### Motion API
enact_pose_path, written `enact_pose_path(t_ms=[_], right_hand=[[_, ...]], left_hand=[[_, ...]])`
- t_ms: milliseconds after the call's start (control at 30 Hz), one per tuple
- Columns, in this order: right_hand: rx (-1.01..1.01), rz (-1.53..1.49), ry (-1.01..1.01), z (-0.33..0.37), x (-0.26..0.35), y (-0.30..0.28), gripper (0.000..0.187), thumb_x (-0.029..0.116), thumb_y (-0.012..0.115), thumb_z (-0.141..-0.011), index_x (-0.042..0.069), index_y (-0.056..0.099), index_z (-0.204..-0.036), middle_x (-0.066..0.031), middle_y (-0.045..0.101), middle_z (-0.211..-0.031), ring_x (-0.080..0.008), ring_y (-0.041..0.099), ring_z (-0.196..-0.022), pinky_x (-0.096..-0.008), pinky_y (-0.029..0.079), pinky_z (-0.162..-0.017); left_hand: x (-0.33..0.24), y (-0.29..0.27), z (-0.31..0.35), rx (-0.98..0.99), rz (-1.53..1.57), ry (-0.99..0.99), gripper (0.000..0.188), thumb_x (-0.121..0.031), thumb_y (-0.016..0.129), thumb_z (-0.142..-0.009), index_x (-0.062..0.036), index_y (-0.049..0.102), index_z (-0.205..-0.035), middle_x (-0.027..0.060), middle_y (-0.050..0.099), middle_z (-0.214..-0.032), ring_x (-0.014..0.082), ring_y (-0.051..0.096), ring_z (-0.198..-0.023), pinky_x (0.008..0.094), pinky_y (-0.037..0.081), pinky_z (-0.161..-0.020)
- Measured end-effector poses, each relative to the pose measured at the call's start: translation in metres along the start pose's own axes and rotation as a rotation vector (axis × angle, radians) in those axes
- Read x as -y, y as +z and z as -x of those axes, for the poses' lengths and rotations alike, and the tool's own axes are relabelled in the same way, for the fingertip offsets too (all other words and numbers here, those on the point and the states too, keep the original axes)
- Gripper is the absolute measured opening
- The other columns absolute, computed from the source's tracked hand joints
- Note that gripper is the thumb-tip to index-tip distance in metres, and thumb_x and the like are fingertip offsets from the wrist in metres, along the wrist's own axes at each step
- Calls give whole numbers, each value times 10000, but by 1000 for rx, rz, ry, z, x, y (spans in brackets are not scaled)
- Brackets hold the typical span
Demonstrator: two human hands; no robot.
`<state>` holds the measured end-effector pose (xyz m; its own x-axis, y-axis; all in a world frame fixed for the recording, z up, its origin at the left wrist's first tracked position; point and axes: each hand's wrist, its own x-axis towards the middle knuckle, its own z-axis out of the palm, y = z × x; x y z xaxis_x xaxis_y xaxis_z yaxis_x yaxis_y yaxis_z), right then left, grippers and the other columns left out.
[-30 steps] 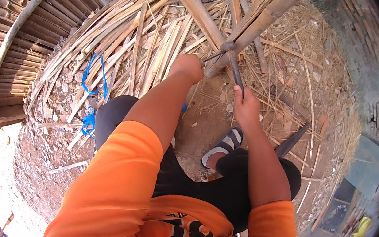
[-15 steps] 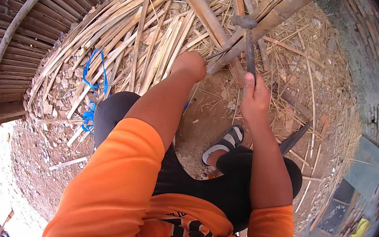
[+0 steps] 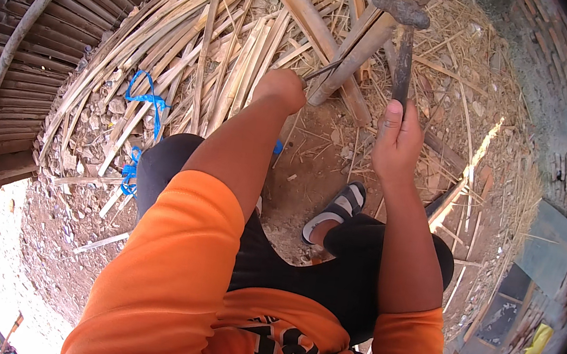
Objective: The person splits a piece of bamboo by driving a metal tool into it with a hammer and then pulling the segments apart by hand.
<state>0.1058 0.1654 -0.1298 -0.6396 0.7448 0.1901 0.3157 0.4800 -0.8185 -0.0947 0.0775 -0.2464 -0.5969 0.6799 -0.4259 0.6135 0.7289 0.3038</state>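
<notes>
My right hand (image 3: 399, 138) is closed around the dark handle of a hammer (image 3: 401, 10), its head raised over the right side of a bamboo pole (image 3: 354, 62). The pole slants from the upper right down to the middle and has a split along its length. My left hand (image 3: 280, 92) is a fist at the pole's near end, round a narrow dark blade (image 3: 325, 69). The blade reaches to the pole's split end; its handle is hidden in the fist. Another bamboo piece (image 3: 303, 15) crosses under the pole.
Long split bamboo strips (image 3: 172, 43) lie heaped to the left and far side. Blue strapping (image 3: 148, 98) lies by my left knee. A slatted bamboo structure (image 3: 21, 67) stands left, a rough wall (image 3: 554, 104) right. My sandalled foot (image 3: 340, 209) is below the pole.
The hammer has lifted off the pole and moved right with my right hand. My left hand and the blade have barely shifted. A bright streak now shows on the ground at the right.
</notes>
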Motion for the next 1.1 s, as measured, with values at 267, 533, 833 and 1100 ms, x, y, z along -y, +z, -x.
enact_pose_path(t_ms=[267,533,833,1100], right_hand=[[174,308,57,17,-41,11,391,380,541,-1045,6,560,-934,-228,602,-670,-448,615,-640,-486,462,-588],[150,380,63,29,-84,19,410,391,521,-1051,-1,554,-935,-237,606,-669,-439,628,-636,-475,471,-580],[-8,58,-20,3,-17,4,344,342,524,-1058,9,569,-986,-175,590,-618,-363,590,-541,-421,458,-544],[154,261,63,9,-27,10,395,388,554,-1037,5,575,-946,-240,609,-667,-460,626,-650,-486,474,-594]], left_hand=[[-5,16,-9,-12,51,-40,403,-415,610,-928,-61,762,-1048,154,740,-1086,325,698,-1042,425,551,-931],[-15,-1,3,25,67,-52,434,-418,626,-923,-22,752,-1048,174,734,-1102,334,699,-1051,424,553,-933],[-5,1,2,73,54,-78,399,-358,643,-901,-25,742,-1096,169,729,-1138,336,699,-1074,414,556,-944],[-12,-4,9,50,106,-113,445,-427,642,-917,-19,749,-1061,165,735,-1111,338,693,-1077,419,552,-943]])
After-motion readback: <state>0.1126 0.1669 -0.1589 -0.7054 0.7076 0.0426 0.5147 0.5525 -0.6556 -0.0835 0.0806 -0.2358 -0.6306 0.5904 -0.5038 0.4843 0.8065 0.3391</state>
